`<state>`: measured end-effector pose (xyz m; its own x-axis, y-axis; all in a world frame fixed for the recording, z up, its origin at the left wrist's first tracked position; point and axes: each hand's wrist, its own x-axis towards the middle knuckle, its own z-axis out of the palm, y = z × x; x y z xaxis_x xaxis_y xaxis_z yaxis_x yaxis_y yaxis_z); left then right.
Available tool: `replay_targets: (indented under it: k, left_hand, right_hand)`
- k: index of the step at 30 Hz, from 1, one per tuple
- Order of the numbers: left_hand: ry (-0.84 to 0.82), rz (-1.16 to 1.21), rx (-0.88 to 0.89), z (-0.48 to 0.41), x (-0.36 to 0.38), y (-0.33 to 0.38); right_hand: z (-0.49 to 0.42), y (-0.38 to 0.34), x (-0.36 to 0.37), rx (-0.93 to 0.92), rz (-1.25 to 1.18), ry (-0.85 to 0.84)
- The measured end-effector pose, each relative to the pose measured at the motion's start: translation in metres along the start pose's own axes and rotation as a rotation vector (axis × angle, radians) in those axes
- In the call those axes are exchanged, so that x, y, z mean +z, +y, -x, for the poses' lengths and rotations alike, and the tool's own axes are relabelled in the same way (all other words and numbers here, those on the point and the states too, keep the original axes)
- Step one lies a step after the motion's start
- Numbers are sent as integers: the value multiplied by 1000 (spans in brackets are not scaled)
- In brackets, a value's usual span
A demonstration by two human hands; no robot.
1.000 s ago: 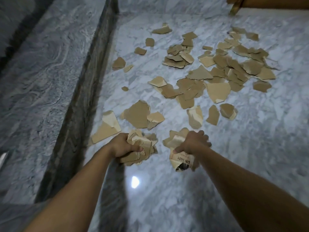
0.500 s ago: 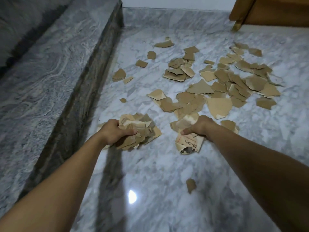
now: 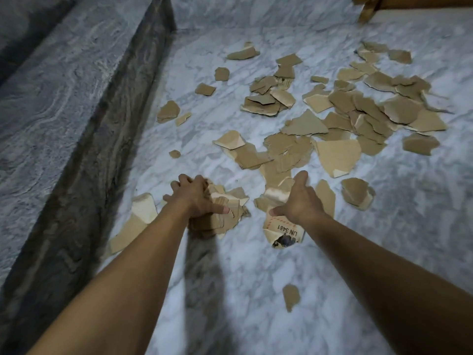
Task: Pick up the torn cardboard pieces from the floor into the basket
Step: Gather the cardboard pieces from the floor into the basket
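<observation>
At centre frame the left hand (image 3: 195, 198) clasps a bundle of cardboard scraps (image 3: 226, 217), thumb pressed on top. The right hand (image 3: 300, 201) lies spread and loose over more scraps, its palm hiding what it touches. A printed piece (image 3: 284, 233) reading UN 3481 pokes out beneath its wrist. Other torn cardboard pieces (image 3: 358, 114) litter the marble floor (image 3: 256, 290) toward the upper right. Wooden furniture (image 3: 368, 8) is cropped at the top edge.

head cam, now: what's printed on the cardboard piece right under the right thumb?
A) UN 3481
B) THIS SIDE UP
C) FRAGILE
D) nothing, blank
A: the printed cardboard piece lying on the floor at the near edge of the right hand shows the characters UN 3481.
</observation>
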<state>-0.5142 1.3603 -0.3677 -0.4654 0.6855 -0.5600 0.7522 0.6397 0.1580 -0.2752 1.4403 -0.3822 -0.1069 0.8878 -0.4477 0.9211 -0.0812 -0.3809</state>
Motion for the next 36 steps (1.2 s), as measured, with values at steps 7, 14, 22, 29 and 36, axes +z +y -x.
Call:
replay_targets:
  k: [7, 14, 22, 29, 36]
  left_hand:
    - [-34, 148, -50, -5, -3, -11]
    - [-13, 131, -63, 21, 6, -6]
    - [19, 433, -35, 50, 30, -24]
    - [75, 543, 25, 69, 10, -47]
    - [182, 577, -56, 67, -23, -131]
  right_hand:
    - [11, 11, -13, -158, -43, -60]
    - [75, 30, -34, -432, 270, -546]
    - [112, 53, 1, -787, 656, -486]
    - [110, 49, 5, -617, 678, -550]
    - [76, 2, -12, -412, 246, -433]
